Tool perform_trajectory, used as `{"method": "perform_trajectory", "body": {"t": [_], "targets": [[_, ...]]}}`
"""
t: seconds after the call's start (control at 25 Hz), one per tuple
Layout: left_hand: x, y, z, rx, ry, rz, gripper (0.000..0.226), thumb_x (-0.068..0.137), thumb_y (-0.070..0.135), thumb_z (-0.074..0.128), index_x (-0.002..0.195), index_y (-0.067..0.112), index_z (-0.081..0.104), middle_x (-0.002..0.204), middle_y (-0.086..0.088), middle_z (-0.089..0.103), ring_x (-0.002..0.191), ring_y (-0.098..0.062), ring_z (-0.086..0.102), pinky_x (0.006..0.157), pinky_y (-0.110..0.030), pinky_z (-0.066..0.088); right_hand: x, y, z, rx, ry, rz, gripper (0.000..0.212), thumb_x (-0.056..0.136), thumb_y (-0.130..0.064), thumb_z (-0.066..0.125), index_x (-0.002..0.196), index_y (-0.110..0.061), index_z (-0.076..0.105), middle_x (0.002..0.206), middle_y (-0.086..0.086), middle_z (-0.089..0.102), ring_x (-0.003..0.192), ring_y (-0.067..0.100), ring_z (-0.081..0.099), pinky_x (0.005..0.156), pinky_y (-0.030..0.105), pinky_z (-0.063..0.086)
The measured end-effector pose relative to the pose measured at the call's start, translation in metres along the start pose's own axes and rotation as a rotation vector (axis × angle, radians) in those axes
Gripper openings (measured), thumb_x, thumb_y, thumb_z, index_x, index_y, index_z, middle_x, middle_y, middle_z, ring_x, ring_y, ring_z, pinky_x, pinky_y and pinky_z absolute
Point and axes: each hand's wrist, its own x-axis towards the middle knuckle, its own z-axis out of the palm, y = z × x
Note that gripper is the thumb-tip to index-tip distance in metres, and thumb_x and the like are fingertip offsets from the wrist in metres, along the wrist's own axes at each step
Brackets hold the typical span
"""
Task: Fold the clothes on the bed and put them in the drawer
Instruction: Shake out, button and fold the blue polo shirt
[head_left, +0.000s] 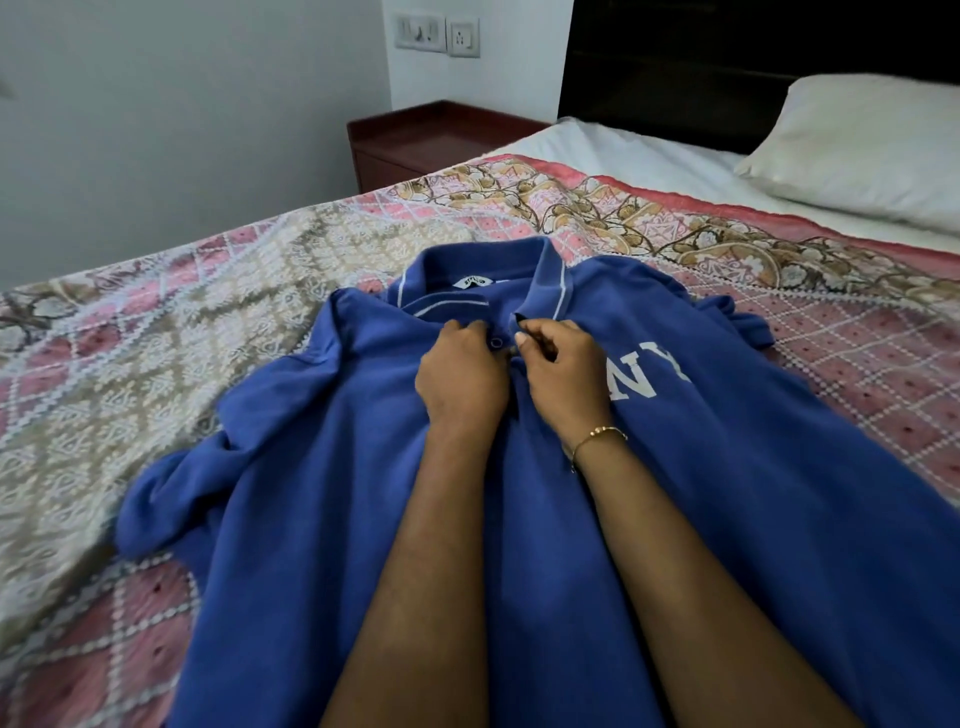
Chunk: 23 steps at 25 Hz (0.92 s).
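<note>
Shirt (322, 467) lies face up on the bed (130, 322), under both hands; left hand (460, 371) and right hand (561, 374) pinch the placket by the button (497, 343), just below the collar (483, 275). Risk: bunched sleeves either side could fold in crooked

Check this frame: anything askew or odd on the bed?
The blue polo shirt lies front up, left sleeve bunched. Both hands, left hand and right hand, pinch its placket. Nothing damaged.
</note>
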Motion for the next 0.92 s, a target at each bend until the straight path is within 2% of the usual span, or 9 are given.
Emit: {"method": "perform_trajectory", "body": {"t": [0.16, 0.32, 0.48, 0.68, 0.92], "targets": [[-0.002, 0.004, 0.002, 0.025, 0.077, 0.005, 0.024, 0.097, 0.021, 0.042, 0.108, 0.011, 0.061, 0.112, -0.010, 0.056, 0.099, -0.032, 0.056, 0.064, -0.032, 0.031, 0.000, 0.004, 0.000, -0.012, 0.009, 0.000, 0.022, 0.090, -0.008, 0.057, 0.107, 0.001, 0.067, 0.103, 0.019, 0.064, 0.095, 0.029, 0.060, 0.078, 0.026, 0.042], [-0.006, 0.004, 0.004, 0.009, 0.107, 0.041, 0.024, 0.097, 0.013, 0.039, 0.107, 0.006, 0.060, 0.113, -0.013, 0.054, 0.106, -0.030, 0.049, 0.065, -0.031, 0.030, -0.002, 0.005, -0.002, -0.010, 0.021, 0.017, 0.022, 0.091, -0.011, 0.056, 0.109, -0.002, 0.067, 0.102, 0.017, 0.063, 0.094, 0.027, 0.060, 0.077, 0.023, 0.042], [-0.008, 0.005, 0.002, -0.050, 0.165, 0.009, 0.022, 0.095, 0.010, 0.040, 0.098, 0.005, 0.061, 0.108, -0.011, 0.054, 0.103, -0.027, 0.047, 0.062, -0.031, 0.028, -0.004, 0.002, -0.003, 0.007, 0.028, 0.026, 0.023, 0.092, -0.011, 0.055, 0.109, -0.002, 0.066, 0.101, 0.017, 0.062, 0.094, 0.027, 0.059, 0.080, 0.027, 0.044], [-0.002, 0.006, 0.003, 0.041, 0.075, 0.007, 0.025, 0.098, 0.017, 0.042, 0.110, 0.010, 0.062, 0.118, -0.009, 0.054, 0.113, -0.027, 0.045, 0.066, -0.030, 0.031, -0.002, 0.002, -0.003, 0.005, 0.030, 0.032, 0.023, 0.092, -0.012, 0.055, 0.109, -0.003, 0.066, 0.102, 0.015, 0.062, 0.094, 0.025, 0.059, 0.074, 0.020, 0.040], [0.006, 0.008, -0.001, 0.075, 0.017, 0.018, 0.024, 0.097, 0.017, 0.044, 0.111, 0.003, 0.057, 0.120, -0.016, 0.055, 0.115, -0.032, 0.048, 0.072, -0.031, 0.034, -0.004, 0.001, -0.003, 0.026, 0.038, 0.025, 0.022, 0.092, -0.011, 0.055, 0.109, -0.002, 0.067, 0.101, 0.016, 0.062, 0.094, 0.025, 0.059, 0.075, 0.020, 0.041]]}}
